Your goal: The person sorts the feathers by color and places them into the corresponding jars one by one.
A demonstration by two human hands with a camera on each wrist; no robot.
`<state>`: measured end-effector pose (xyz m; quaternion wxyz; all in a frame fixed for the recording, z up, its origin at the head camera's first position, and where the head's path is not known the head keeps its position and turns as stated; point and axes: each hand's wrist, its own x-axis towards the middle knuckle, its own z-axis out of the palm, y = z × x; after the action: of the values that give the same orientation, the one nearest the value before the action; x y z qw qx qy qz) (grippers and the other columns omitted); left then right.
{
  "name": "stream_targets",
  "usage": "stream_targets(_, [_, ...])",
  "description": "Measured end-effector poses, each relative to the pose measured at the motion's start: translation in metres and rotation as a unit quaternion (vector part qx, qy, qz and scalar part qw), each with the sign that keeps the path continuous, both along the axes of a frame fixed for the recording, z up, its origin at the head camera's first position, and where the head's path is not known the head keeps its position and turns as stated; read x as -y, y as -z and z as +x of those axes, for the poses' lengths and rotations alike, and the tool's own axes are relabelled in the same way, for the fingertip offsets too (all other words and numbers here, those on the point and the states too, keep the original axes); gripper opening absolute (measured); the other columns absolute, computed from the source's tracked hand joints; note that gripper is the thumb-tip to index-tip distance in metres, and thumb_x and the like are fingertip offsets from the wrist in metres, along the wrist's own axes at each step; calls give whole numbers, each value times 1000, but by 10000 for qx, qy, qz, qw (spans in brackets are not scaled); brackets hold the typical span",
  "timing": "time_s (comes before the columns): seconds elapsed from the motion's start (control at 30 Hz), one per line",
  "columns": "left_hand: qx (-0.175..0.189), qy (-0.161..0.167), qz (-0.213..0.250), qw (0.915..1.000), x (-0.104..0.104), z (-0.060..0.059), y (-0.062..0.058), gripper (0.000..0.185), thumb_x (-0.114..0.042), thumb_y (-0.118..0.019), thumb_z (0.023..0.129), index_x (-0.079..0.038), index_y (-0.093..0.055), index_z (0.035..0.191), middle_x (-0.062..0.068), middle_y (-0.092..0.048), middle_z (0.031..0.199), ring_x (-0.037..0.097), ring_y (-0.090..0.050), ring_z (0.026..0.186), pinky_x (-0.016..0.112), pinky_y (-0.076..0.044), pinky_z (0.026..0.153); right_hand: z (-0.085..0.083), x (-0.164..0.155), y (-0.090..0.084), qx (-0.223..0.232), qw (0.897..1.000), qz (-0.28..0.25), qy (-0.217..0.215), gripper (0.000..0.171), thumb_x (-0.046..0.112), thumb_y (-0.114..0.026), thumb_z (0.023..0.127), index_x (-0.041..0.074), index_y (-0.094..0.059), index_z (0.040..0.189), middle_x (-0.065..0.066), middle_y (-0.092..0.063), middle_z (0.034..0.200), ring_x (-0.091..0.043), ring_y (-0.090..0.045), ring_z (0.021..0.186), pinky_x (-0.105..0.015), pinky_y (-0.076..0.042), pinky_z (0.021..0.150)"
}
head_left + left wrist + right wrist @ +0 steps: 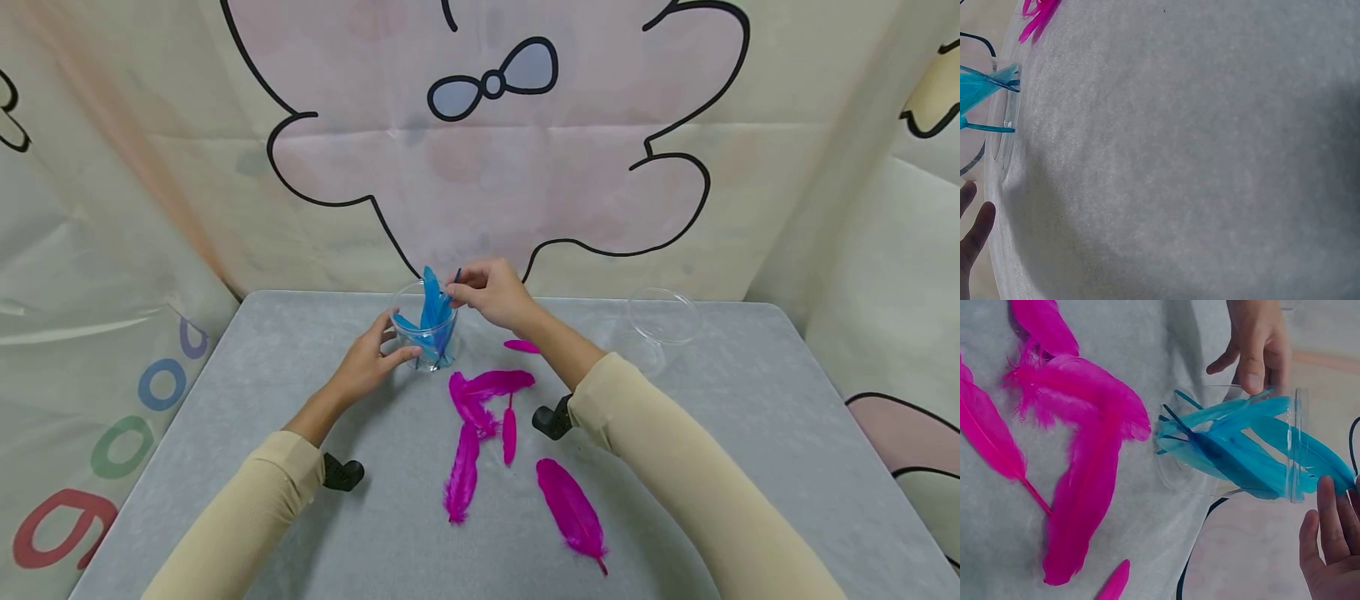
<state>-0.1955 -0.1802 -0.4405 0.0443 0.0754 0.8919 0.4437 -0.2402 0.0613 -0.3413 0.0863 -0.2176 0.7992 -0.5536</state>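
Observation:
A clear plastic cup (427, 333) stands on the grey table (675, 433) with several blue feathers (431, 304) upright in it. My left hand (393, 340) grips the cup's side, thumb in front and fingers behind. My right hand (452, 289) is at the rim and pinches the top of a blue feather. In the right wrist view the cup (1297, 444) lies across the frame, full of blue feathers (1241, 450), with the left hand (1260, 344) on it and the right hand's fingertips (1329, 512) beside the feather tips.
Several magenta feathers (491, 385) lie loose on the table in front of the cup, one (573, 510) nearer me. A second clear cup (660, 321) stands at the back right. Printed sheets wall in the table on three sides.

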Motion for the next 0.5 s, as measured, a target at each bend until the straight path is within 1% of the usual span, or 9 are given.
stream_targets(0.13, [-29,38,-17,10000,0,0,0,88,-43,-68,93,-10,-19,158,20,-36,156,44,-42,137,61,-40,104,1,1,3,-93,9998,170,-23,18,11,-66,96,-4,-73,105,-15,-74,94,-27,-71,87,-35,-54,80])
stream_targets(0.23, [-56,55,-15,10000,0,0,0,89,-43,-69,93,-9,-19,158,20,-37,155,44,-43,136,61,-41,104,1,2,6,-110,9994,311,-84,18,11,-66,96,-4,-74,104,-16,-73,94,-28,-69,84,-33,-54,76])
stream_targets(0.37, [-80,91,-5,9999,1,0,0,90,-44,-68,93,-8,-18,158,21,-37,155,45,-43,136,61,-41,104,2,3,8,-74,9986,503,-136,20,12,-66,97,-3,-74,107,-16,-72,96,-29,-67,80,-32,-53,73])
stream_targets(0.5, [-66,83,-4,9999,1,-1,1,90,-45,-68,93,-9,-17,159,21,-36,156,45,-42,137,62,-40,104,3,4,8,-114,9976,646,-201,20,11,-65,97,-3,-74,107,-15,-73,98,-30,-67,80,-32,-53,74])
